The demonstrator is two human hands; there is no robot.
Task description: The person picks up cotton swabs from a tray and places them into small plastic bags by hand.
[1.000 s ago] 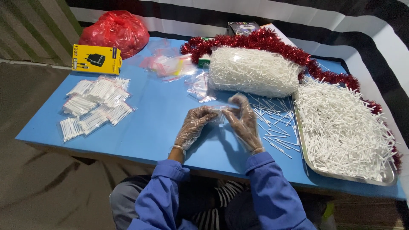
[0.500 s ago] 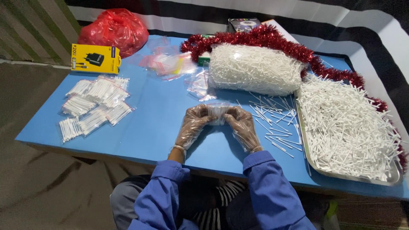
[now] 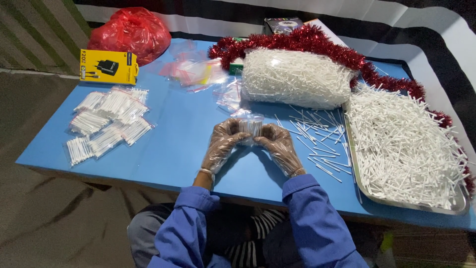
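Both gloved hands, left hand (image 3: 224, 144) and right hand (image 3: 278, 146), pinch a small clear crinkly bag (image 3: 249, 128) of thin white sticks, each grip closed on it, just left of the metal tray (image 3: 369, 192) on the smooth blue worktop (image 3: 173, 149).

The small clear bag (image 3: 249, 130) is partly hidden behind gloved fingers (image 3: 233, 133); its contents look blurred.

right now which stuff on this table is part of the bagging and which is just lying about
In use:
- small clear bag of white sticks, held by left hand and right hand
- loose sticks beside the hands
- metal tray heaped with sticks
- big clear sack of sticks
- filled bags
- empty small bags

Lying about:
- red tinsel
- red plastic bag
- yellow box
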